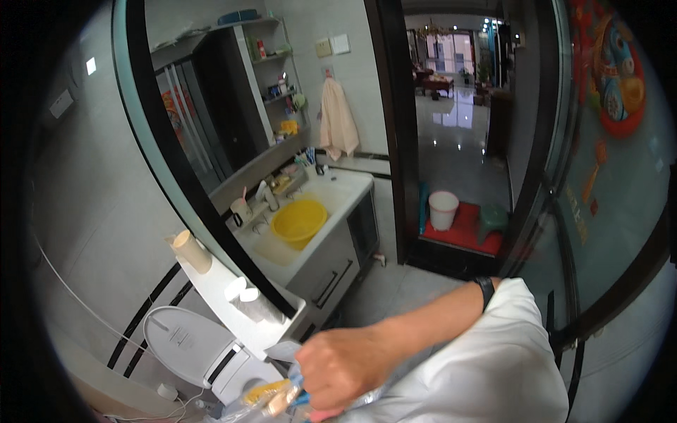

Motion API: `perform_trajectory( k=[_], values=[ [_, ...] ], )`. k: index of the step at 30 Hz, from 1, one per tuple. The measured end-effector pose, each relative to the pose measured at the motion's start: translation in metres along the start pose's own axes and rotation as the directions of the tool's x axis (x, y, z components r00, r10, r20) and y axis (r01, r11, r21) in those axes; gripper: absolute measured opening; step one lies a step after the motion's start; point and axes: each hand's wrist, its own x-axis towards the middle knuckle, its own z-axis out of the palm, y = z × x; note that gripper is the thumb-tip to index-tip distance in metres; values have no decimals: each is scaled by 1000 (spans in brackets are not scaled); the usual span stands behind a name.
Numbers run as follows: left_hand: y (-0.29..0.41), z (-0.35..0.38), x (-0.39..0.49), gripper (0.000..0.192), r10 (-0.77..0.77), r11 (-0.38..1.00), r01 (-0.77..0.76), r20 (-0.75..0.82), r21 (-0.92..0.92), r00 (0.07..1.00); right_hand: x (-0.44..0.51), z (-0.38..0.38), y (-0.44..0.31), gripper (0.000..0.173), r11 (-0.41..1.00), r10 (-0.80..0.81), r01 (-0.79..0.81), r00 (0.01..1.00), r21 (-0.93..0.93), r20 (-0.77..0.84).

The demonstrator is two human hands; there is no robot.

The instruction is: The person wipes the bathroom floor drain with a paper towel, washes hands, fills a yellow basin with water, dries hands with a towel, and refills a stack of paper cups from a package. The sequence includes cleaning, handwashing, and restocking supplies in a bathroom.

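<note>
My right hand (338,365) is closed in a fist at the bottom centre, the forearm reaching in from the right out of a white sleeve, with a black band at the wrist. Gripped in it is a clear plastic bag (240,410), crumpled and partly blurred, with yellow, blue and tan pieces showing at its side. What these pieces are cannot be made out. My left hand is out of view. Just beyond the fist is the white ledge (264,338), and to its left stands a toilet (232,373) with its lid raised.
Paper rolls (254,304) and a tan cylinder (191,251) stand on the ledge. A yellow basin (300,222) sits in the washbasin counter (344,185). Beyond a dark door frame (394,132), a white bucket (443,210) and green stool (493,221) rest on a red mat (465,235).
</note>
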Motion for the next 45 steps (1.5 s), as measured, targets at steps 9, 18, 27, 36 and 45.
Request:
perform_trajectory(
  k=[9, 18, 27, 36, 45],
  values=[
    [8, 62, 48, 14, -116, 991, 102, -173, -86, 978, -18, 22, 6, 28, 958, 234, -128, 867, -256, 440],
    [16, 83, 64, 31, -166, 833, 220, 150, -507, 975, -46, 44, 2, 13, 966, 251, -256, 927, -20, 277],
    [7, 106, 55, 51, -332, 863, 305, 3, -403, 943, -8, 67, -11, 11, 887, 445, -460, 872, 36, 204],
    [7, 57, 33, 34, 234, 970, -209, -245, 125, 941, 40, 63, -30, 34, 967, -86, 121, 983, -225, 162],
    [11, 14, -10, 29, 251, 966, -226, -255, 123, 934, 68, 36, -51, 21, 948, -134, 231, 915, -220, 381]
  ],
)
